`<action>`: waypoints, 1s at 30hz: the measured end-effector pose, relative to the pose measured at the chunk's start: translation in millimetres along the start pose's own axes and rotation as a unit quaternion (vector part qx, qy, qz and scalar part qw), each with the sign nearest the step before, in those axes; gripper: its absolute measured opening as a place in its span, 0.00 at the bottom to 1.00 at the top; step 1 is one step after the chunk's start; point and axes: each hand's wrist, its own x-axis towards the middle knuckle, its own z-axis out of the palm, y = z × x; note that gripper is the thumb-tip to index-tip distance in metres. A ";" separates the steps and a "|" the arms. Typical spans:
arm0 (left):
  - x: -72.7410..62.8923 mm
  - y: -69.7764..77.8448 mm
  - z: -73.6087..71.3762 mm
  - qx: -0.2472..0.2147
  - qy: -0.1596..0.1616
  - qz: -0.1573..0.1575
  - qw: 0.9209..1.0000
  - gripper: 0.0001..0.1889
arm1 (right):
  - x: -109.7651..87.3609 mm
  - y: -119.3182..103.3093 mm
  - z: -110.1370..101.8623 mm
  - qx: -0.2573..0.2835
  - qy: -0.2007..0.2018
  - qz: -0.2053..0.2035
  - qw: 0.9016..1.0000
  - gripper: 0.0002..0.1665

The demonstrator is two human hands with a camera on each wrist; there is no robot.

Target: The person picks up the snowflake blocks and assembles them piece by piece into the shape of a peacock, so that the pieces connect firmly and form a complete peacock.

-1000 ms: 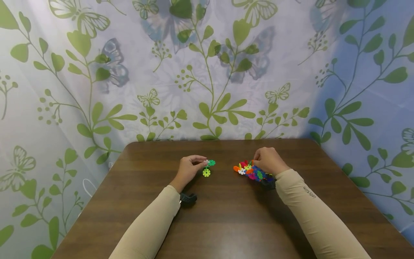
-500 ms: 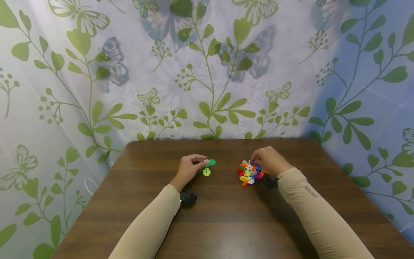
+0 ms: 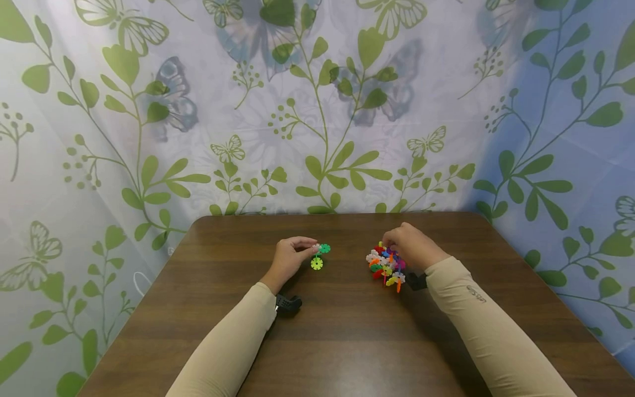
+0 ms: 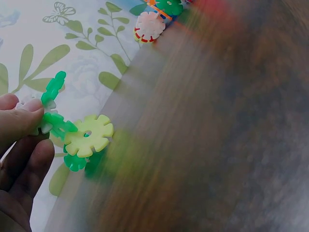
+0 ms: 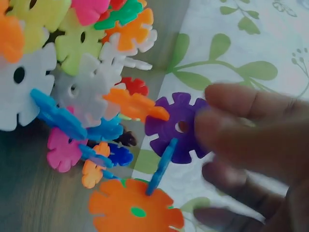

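Note:
My left hand (image 3: 288,258) pinches a small linked piece of notched plastic discs. In the left wrist view its thumb presses on a white disc; a green disc (image 4: 54,88) and a pale yellow disc (image 4: 89,135) stick out beyond the fingertips. On the right, my right hand (image 3: 412,245) holds a larger multicoloured cluster of interlocked discs (image 3: 384,264). The right wrist view has thumb and finger pinching its purple disc (image 5: 166,125), which is joined to orange and blue ones. An orange disc (image 5: 137,205) hangs below. The two pieces are apart.
A brown wooden table (image 3: 317,342) lies beneath both hands. Behind it hangs a curtain (image 3: 278,127) with leaf and butterfly prints. Dark wrist straps, such as the one at the left wrist (image 3: 289,305), stand out below the hands.
The cluster has turned in my right hand, so other discs face the head camera and its lower end hangs nearer me. My right hand shifts slightly left. The left hand stays put.

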 end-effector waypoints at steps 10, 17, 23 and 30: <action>0.2 0.6 0.8 0.004 0.011 0.010 1.000 0.11 | 9.3 -6.6 32.8 -0.192 -0.001 -0.071 0.979 0.07; -1.4 2.1 0.5 0.005 -0.014 -0.002 1.000 0.11 | 11.2 -10.9 38.9 -0.274 -0.032 -0.067 0.959 0.12; -0.9 1.2 0.6 -0.005 -0.016 0.003 1.000 0.12 | 13.5 -6.8 36.6 -0.252 -0.049 -0.051 0.965 0.11; -0.5 1.0 0.4 -0.002 -0.010 0.005 1.000 0.10 | 17.5 1.3 42.4 -0.167 -0.009 -0.037 0.985 0.10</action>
